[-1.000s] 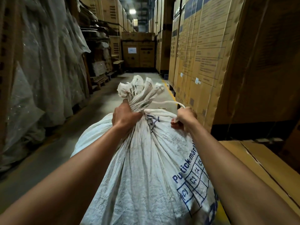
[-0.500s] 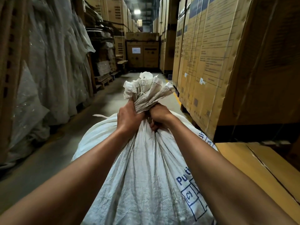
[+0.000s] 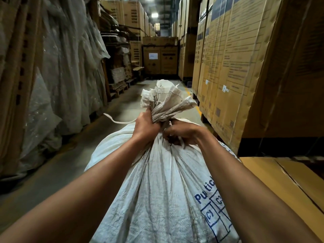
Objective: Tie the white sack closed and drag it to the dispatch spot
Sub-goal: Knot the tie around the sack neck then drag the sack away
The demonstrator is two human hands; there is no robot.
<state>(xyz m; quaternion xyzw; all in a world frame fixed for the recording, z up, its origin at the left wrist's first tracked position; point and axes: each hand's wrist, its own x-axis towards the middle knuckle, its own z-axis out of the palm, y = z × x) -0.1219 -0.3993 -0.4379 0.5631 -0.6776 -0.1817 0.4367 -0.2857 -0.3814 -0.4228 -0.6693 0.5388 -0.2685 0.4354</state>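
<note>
Tall stacks of brown cardboard cartons (image 3: 233,71) fill the right of the frame; clear plastic sheeting (image 3: 57,71) drapes the left; the bulging white woven sack with blue print (image 3: 166,193) fills the lower centre; the left hand (image 3: 146,128) grips its gathered neck (image 3: 166,106); the right hand (image 3: 182,133) pinches just below; a white cord (image 3: 119,121) trails left.

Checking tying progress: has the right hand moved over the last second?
Yes. The right hand moved left, away from the tall cardboard boxes, to the woven white sack's gathered neck.
</note>
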